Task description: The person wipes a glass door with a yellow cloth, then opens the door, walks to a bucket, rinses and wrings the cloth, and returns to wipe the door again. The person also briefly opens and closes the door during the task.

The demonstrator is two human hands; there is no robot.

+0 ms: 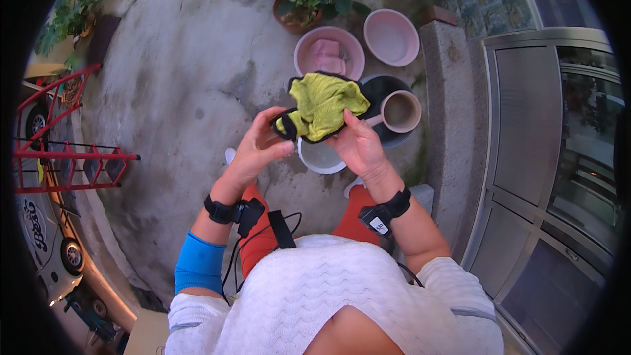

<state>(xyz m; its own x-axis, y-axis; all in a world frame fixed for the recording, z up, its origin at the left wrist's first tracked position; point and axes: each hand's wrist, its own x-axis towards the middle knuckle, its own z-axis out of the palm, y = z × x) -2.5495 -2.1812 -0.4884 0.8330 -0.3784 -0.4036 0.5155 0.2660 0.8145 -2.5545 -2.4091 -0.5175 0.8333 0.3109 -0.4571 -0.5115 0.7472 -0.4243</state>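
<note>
A yellow-green cloth with dark edging point(325, 101) is spread between my hands, its left end bunched. My right hand point(362, 145) grips its lower right edge, thumb on top. My left hand point(261, 138) is at the bunched end, fingers behind it and thumb apart below; whether it pinches the cloth is unclear. Beneath the cloth stands a white basin point(320, 157), partly hidden. A pink basin point(300, 54) behind holds folded pink cloth point(328, 54). On the right, a pink dipper point(400, 111) holding liquid rests over a dark round basin point(394, 139).
Another pink basin point(392, 37) stands at the back right, near a concrete ledge point(446, 108) and a metal-framed door point(517, 123). Potted plants point(296, 15) are behind the basins. A red metal ladder point(74, 154) and a parked vehicle point(39, 236) are on the left.
</note>
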